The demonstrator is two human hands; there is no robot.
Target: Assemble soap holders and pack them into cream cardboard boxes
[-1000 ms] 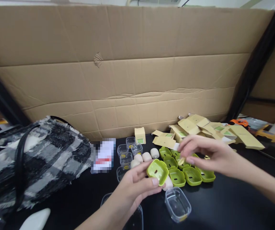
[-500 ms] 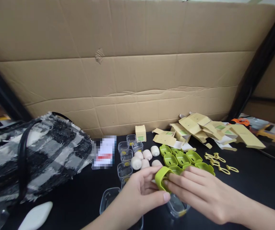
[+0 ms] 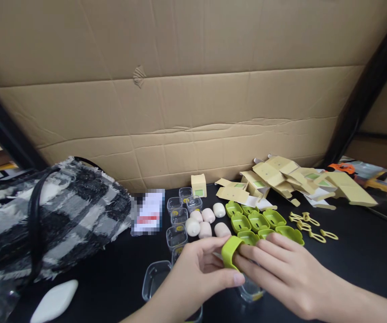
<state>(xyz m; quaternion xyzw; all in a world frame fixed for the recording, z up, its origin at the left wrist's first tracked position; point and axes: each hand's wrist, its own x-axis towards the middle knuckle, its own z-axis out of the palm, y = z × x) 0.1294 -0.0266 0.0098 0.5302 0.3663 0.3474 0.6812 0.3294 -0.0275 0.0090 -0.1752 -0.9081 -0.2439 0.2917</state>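
Both hands meet at the near middle of the black tabletop (image 3: 365, 251) around one green case (image 3: 231, 250), which stands tilted on edge between them. The left hand (image 3: 196, 276) is curled about it from the left, thumb stretched along the near side and fingertips on the far rim. The right hand (image 3: 281, 269) closes on it from the right, its fingers laid flat over the case's right face and pinching it against the left hand's grip. A clear plastic tub (image 3: 250, 291) sits on the tabletop directly under the two hands, partly hidden by them.

Just beyond the hands lies a cluster of more green cases (image 3: 257, 222), open side up, and to their left a group of pale pink oval pieces (image 3: 207, 222). Further left stand small clear tubs (image 3: 180, 215), with another clear tub (image 3: 155, 280) near the left wrist. Yellow loops (image 3: 310, 224) lie to the right of the green cluster. Folded tan cartons (image 3: 281, 175) are piled at the far right, against a cardboard wall (image 3: 193, 89). A black-and-white woven bag (image 3: 45, 220) fills the left side.
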